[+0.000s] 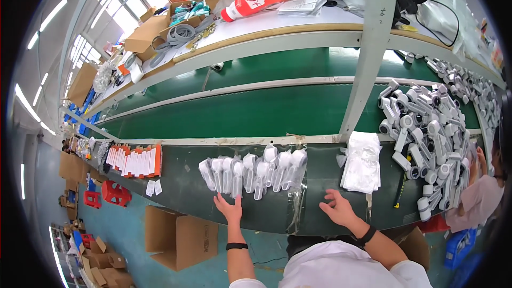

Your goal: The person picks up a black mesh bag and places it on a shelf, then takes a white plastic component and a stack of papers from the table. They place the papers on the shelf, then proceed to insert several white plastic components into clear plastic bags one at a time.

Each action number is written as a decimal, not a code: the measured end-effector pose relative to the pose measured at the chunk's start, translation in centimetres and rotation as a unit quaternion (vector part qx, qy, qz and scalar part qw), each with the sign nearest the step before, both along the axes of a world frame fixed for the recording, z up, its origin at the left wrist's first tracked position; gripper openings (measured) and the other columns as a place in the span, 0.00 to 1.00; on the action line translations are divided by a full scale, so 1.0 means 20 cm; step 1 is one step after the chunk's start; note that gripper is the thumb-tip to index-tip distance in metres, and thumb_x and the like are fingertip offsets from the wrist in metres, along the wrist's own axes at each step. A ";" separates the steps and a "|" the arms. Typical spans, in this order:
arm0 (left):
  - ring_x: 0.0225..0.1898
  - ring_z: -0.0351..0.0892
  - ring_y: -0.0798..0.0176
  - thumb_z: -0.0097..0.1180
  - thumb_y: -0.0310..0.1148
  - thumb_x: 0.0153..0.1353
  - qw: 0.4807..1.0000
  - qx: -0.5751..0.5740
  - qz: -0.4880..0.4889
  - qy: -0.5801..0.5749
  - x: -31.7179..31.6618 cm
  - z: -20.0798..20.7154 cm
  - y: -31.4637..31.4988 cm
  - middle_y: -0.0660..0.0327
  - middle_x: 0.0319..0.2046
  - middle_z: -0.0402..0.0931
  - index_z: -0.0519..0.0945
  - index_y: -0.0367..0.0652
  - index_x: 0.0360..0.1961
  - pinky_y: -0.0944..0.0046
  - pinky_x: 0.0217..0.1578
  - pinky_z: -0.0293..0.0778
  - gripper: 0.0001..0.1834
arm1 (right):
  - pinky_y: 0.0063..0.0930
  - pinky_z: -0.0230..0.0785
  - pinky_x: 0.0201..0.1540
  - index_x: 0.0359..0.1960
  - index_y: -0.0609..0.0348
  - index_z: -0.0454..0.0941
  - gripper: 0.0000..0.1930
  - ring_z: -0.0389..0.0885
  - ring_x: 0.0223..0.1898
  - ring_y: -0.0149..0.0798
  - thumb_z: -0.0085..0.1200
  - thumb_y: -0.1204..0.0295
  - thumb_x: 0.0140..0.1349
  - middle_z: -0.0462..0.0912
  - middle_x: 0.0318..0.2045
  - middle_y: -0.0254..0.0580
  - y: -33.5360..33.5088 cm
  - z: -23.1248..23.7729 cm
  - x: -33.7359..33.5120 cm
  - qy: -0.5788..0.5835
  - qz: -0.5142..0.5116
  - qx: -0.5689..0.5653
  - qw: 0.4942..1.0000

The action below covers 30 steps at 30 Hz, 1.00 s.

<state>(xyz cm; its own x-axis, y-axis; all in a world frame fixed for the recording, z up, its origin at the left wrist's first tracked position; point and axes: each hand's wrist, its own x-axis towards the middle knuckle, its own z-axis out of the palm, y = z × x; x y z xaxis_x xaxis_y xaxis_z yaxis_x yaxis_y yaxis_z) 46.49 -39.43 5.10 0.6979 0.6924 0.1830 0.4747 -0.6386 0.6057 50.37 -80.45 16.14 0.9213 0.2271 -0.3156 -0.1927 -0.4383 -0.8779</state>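
Several white, round-headed handheld devices (249, 166) lie in clear bags, grouped side by side on the dark green bench (181, 181). At the near edge of that group is my left hand (230, 210), its fingers spread and holding nothing; whether a fingertip touches a bag I cannot tell. My right hand (340, 210) is also open and empty, thumb and fingers apart, just short of a stack of white plastic bags (361, 165). To the right, a large heap of similar unbagged devices (421, 133) covers the bench.
Orange-and-white boxes (140, 160) stand in a row at the left. An open carton (184, 237) sits on the floor below. A yellow tape measure (400, 194) lies by the heap. A metal post (368, 58) rises beyond the bags. Another person's sleeve (474, 200) shows at right.
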 end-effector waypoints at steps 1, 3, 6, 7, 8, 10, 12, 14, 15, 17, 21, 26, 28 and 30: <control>0.66 0.45 0.34 0.66 0.50 0.47 1.000 0.000 0.008 -0.008 0.02 0.00 0.02 0.36 0.65 0.45 0.54 0.38 0.65 0.42 0.63 0.47 0.50 | 0.30 0.73 0.41 0.58 0.62 0.63 0.32 0.81 0.33 0.35 0.61 0.60 0.55 0.78 0.46 0.48 0.07 -0.03 0.02 -0.005 -0.010 -0.005 1.000; 0.66 0.44 0.33 0.65 0.51 0.47 0.999 0.025 0.012 0.022 0.05 0.01 0.08 0.37 0.66 0.45 0.55 0.40 0.65 0.41 0.63 0.48 0.50 | 0.33 0.72 0.46 0.60 0.63 0.60 0.37 0.80 0.41 0.40 0.61 0.57 0.54 0.75 0.50 0.53 0.20 -0.06 0.07 0.032 -0.021 0.003 0.999; 0.67 0.41 0.31 0.65 0.57 0.43 0.994 0.051 -0.002 0.099 0.14 0.05 0.16 0.43 0.67 0.43 0.57 0.50 0.66 0.30 0.58 0.49 0.51 | 0.40 0.65 0.55 0.64 0.65 0.53 0.44 0.72 0.53 0.56 0.62 0.54 0.52 0.71 0.53 0.62 0.48 -0.21 0.18 -0.022 -0.094 -0.007 0.995; 0.67 0.40 0.31 0.65 0.59 0.42 0.990 0.061 -0.032 0.124 0.19 0.09 0.16 0.44 0.68 0.42 0.58 0.53 0.66 0.26 0.56 0.49 0.51 | 0.40 0.65 0.55 0.64 0.65 0.53 0.44 0.72 0.53 0.56 0.62 0.54 0.52 0.71 0.53 0.62 0.56 -0.32 0.24 -0.024 -0.106 -0.007 0.994; 0.67 0.38 0.31 0.65 0.61 0.41 0.986 0.045 -0.037 0.156 0.23 0.10 0.16 0.45 0.68 0.42 0.58 0.54 0.67 0.24 0.56 0.49 0.52 | 0.41 0.63 0.57 0.65 0.66 0.51 0.46 0.70 0.55 0.57 0.62 0.53 0.51 0.70 0.54 0.63 0.64 -0.42 0.31 -0.071 -0.162 -0.046 0.983; 0.68 0.34 0.31 0.64 0.63 0.39 0.977 0.021 -0.060 0.202 0.27 0.09 0.26 0.46 0.69 0.40 0.58 0.57 0.67 0.22 0.55 0.47 0.54 | 0.42 0.59 0.60 0.67 0.66 0.47 0.51 0.64 0.60 0.58 0.64 0.53 0.48 0.62 0.59 0.66 0.92 -0.35 0.39 -0.001 -0.225 -0.090 0.970; 0.68 0.32 0.31 0.64 0.65 0.38 0.971 -0.003 -0.083 0.223 0.24 0.12 0.22 0.47 0.69 0.39 0.58 0.59 0.67 0.22 0.56 0.46 0.54 | 0.42 0.58 0.61 0.67 0.66 0.46 0.52 0.63 0.60 0.59 0.65 0.53 0.47 0.61 0.59 0.66 1.01 -0.41 0.36 -0.027 -0.236 -0.121 0.964; 0.68 0.32 0.30 0.64 0.65 0.39 0.955 -0.012 -0.155 0.252 0.28 0.18 0.23 0.49 0.70 0.38 0.59 0.61 0.67 0.21 0.56 0.47 0.53 | 0.43 0.58 0.60 0.66 0.64 0.51 0.46 0.64 0.58 0.59 0.62 0.59 0.48 0.63 0.57 0.64 1.08 -0.48 0.36 -0.109 -0.232 -0.163 0.953; 0.67 0.33 0.28 0.65 0.62 0.38 0.957 -0.013 -0.154 0.244 0.29 0.13 0.26 0.50 0.70 0.38 0.60 0.61 0.66 0.23 0.57 0.45 0.52 | 0.43 0.58 0.60 0.66 0.64 0.51 0.46 0.64 0.58 0.59 0.62 0.59 0.48 0.63 0.57 0.64 1.09 -0.52 0.35 -0.111 -0.225 -0.163 0.954; 0.65 0.37 0.25 0.64 0.61 0.39 0.963 0.013 -0.167 0.211 0.28 0.05 0.32 0.50 0.69 0.42 0.63 0.59 0.64 0.25 0.57 0.47 0.49 | 0.43 0.59 0.60 0.62 0.61 0.58 0.39 0.64 0.57 0.58 0.59 0.64 0.48 0.65 0.54 0.61 1.11 -0.56 0.33 -0.067 -0.221 -0.184 0.955; 0.63 0.43 0.24 0.63 0.60 0.40 0.967 0.036 -0.191 0.162 0.31 -0.02 0.48 0.50 0.66 0.47 0.66 0.57 0.63 0.28 0.57 0.48 0.46 | 0.43 0.59 0.59 0.58 0.60 0.64 0.32 0.64 0.57 0.59 0.56 0.66 0.48 0.64 0.55 0.60 1.21 -0.60 0.32 -0.068 -0.231 -0.184 0.953; 0.61 0.47 0.24 0.64 0.57 0.40 0.970 0.056 -0.198 0.129 0.32 -0.05 0.68 0.47 0.64 0.51 0.67 0.52 0.61 0.28 0.56 0.51 0.45 | 0.45 0.59 0.58 0.57 0.60 0.64 0.31 0.64 0.56 0.59 0.56 0.66 0.48 0.65 0.54 0.59 1.43 -0.54 0.29 -0.046 -0.182 -0.200 0.962; 0.61 0.48 0.24 0.64 0.56 0.40 0.972 0.059 -0.195 0.118 0.32 -0.06 0.79 0.46 0.63 0.52 0.68 0.51 0.60 0.29 0.57 0.51 0.45 | 0.44 0.59 0.58 0.56 0.61 0.65 0.31 0.65 0.55 0.59 0.56 0.66 0.48 0.66 0.53 0.58 1.55 -0.52 0.28 -0.055 -0.176 -0.201 0.962; 0.61 0.49 0.25 0.64 0.54 0.39 0.973 0.062 -0.195 0.109 0.33 -0.06 0.92 0.45 0.63 0.53 0.69 0.49 0.59 0.30 0.57 0.52 0.44 | 0.44 0.59 0.58 0.54 0.62 0.65 0.30 0.65 0.54 0.60 0.56 0.67 0.47 0.66 0.52 0.59 1.67 -0.50 0.27 -0.065 -0.175 -0.196 0.963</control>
<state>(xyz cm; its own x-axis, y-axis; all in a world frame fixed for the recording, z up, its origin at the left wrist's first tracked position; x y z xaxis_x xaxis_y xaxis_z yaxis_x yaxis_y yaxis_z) 53.15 -21.10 3.89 0.9345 0.3496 0.0671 0.2904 -0.8577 0.4242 55.72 -46.96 6.14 0.9570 -0.2185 -0.1906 -0.2891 -0.6692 -0.6845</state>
